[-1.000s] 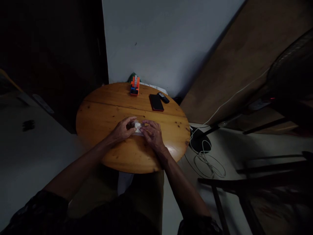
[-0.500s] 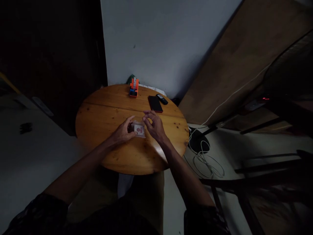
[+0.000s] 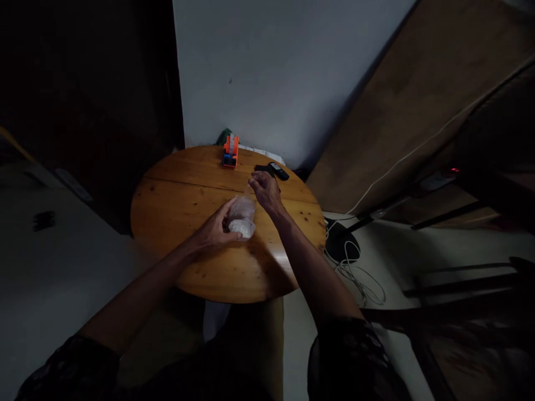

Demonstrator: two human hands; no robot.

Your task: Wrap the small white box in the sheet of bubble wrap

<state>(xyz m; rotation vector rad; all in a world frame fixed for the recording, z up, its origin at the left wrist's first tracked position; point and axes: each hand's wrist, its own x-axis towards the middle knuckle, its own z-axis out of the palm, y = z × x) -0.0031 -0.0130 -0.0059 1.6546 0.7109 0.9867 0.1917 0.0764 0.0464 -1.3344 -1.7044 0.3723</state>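
Observation:
A small clear plastic packet [image 3: 242, 210] with a whitish lower end is above the middle of the round wooden table [image 3: 175, 206]. My left hand [image 3: 216, 229] grips its left side, thumb at the lower edge and fingers along the upper left. At its upper right, my right hand [image 3: 265, 189] is raised with the fingertips pinched on a thin clear strip of the plastic. The packet's contents are too blurred to tell.
An orange tape dispenser [image 3: 230, 151] stands at the table's back. Right of it, a black phone [image 3: 278, 171] lies by a dark flat item [image 3: 263, 167], partly hidden by my right hand. A coiled white cable [image 3: 355, 278] and a dark round base [image 3: 340, 243] are on the floor.
The packet has turned, so its red-printed label no longer shows and more clear plastic is visible. My right hand has moved up and away from it, drawing plastic upward.

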